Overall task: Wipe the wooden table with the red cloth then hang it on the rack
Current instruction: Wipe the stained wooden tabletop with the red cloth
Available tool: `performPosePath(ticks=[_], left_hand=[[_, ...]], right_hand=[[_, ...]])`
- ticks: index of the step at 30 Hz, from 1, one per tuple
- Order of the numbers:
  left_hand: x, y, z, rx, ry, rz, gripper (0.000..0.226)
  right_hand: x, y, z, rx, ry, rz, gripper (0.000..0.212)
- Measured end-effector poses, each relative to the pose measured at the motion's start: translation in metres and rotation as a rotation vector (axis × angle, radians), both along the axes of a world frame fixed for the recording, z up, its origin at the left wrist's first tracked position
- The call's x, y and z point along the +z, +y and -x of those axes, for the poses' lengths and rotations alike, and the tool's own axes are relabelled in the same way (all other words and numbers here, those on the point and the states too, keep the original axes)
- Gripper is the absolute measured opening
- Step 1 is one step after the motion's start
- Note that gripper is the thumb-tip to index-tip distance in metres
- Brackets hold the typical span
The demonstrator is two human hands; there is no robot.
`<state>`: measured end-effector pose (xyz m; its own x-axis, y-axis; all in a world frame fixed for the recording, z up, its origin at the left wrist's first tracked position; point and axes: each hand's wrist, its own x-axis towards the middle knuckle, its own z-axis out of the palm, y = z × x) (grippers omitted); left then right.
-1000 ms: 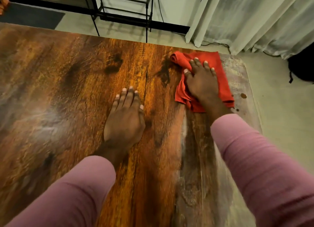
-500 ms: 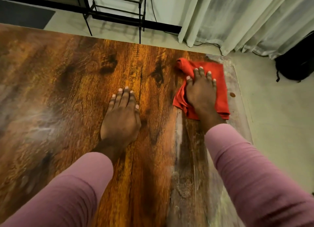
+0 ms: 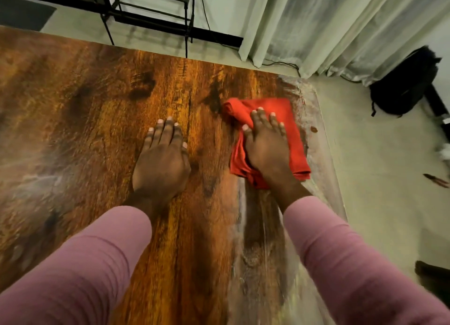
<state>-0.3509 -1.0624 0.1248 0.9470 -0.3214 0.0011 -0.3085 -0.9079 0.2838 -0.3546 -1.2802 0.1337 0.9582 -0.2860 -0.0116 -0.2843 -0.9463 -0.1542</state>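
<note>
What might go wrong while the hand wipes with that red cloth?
The red cloth lies near the right edge of the table, so a wide swipe by the right hand might push it onto the floor. It is bunched on its left side, so it may wipe unevenly. The small brown speck beside it might get missed.

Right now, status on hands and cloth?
Left hand flat on wooden table. Right hand pressing red cloth near right edge. Rack beyond far edge, unused.

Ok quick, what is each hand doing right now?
Left hand: open, flat on the wooden table, holding nothing.
Right hand: open, pressing down on the red cloth.
</note>
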Motion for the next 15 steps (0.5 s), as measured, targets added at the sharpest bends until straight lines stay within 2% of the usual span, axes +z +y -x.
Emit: performPosePath(ticks=[2, 5, 9, 12, 15], left_hand=[[0.000, -0.001, 0.001, -0.002, -0.010, 0.002, 0.054], [-0.002, -0.002, 0.001, 0.017, -0.005, -0.004, 0.054], [0.000, -0.005, 0.000, 0.031, -0.006, -0.011, 0.055], [0.002, -0.003, 0.001, 0.004, 0.002, -0.022, 0.055], [0.000, 0.001, -0.001, -0.006, -0.001, -0.028, 0.054]], right_hand=[[-0.001, -0.012, 0.001, -0.149, -0.008, -0.012, 0.056], [-0.001, 0.016, -0.003, -0.232, 0.005, -0.020, 0.056], [-0.005, 0.073, 0.016, -0.064, -0.002, -0.028, 0.057], [-0.004, 0.071, 0.034, 0.060, 0.009, -0.022, 0.055], [-0.003, 0.035, 0.044, -0.066, -0.008, -0.032, 0.055]])
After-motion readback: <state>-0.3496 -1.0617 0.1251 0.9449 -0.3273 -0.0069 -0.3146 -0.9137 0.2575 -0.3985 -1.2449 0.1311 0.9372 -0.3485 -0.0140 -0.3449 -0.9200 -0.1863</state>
